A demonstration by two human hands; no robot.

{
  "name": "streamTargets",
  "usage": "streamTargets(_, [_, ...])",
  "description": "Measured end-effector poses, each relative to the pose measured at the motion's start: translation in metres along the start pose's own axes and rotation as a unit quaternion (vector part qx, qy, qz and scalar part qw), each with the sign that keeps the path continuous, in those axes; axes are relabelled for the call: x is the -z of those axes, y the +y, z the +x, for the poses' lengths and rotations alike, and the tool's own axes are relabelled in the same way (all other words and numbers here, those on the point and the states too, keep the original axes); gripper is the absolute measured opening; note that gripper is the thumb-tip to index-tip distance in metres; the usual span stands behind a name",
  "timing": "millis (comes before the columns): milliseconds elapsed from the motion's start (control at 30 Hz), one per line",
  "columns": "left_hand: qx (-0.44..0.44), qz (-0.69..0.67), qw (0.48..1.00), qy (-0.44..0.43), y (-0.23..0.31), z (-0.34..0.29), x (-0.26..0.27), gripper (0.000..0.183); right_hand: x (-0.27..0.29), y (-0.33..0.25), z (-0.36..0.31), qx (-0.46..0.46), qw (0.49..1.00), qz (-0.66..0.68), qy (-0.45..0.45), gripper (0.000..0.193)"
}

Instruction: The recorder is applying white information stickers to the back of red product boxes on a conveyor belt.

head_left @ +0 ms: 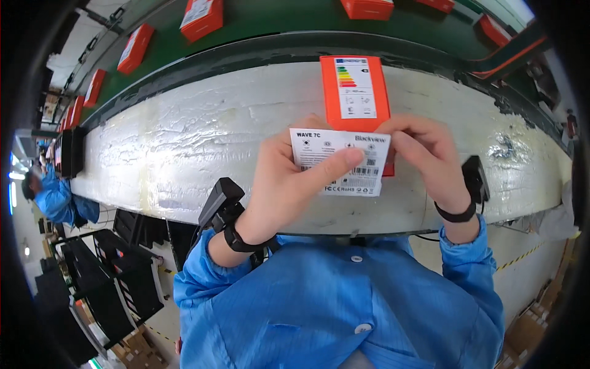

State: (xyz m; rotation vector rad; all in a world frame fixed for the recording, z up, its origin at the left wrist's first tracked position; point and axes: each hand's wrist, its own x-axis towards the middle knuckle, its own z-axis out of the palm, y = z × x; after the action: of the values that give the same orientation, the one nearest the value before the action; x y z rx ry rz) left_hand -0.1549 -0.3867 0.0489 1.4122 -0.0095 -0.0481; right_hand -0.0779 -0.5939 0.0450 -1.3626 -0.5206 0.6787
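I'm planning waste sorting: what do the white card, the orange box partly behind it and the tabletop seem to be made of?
White card: paper or thin card; flat, with crisp edges and print.
Orange box: probably cardboard with a smooth finish, judging by its straight edges.
Tabletop: perhaps covered in glossy plastic film, given the wrinkles and glare; underneath is hidden.

So up at my 12 there's a green conveyor belt (276, 21), with orange boxes (135, 49) dotted along it from roughly 10 round to nearly 2. Person in blue (58, 200) at my 9, black racks of some sort (135, 277) at 8. Around 4 I've got cardboard boxes (525, 332) plus yellow-and-black tape (519, 256).
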Motion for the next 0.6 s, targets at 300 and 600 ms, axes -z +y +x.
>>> streamTargets(300, [-0.057, 0.198, 0.833, 0.514, -0.032, -0.109, 0.063, 0.034, 0.033, 0.001, -0.008, 0.174, 0.944, -0.241, 0.142, 0.008])
streamTargets(600, [-0.098, 0.532, 0.716, 0.441, -0.049, -0.123, 0.084, 0.019, 0.041, 0.015, -0.001, 0.02, 0.977, -0.192, 0.089, 0.013])
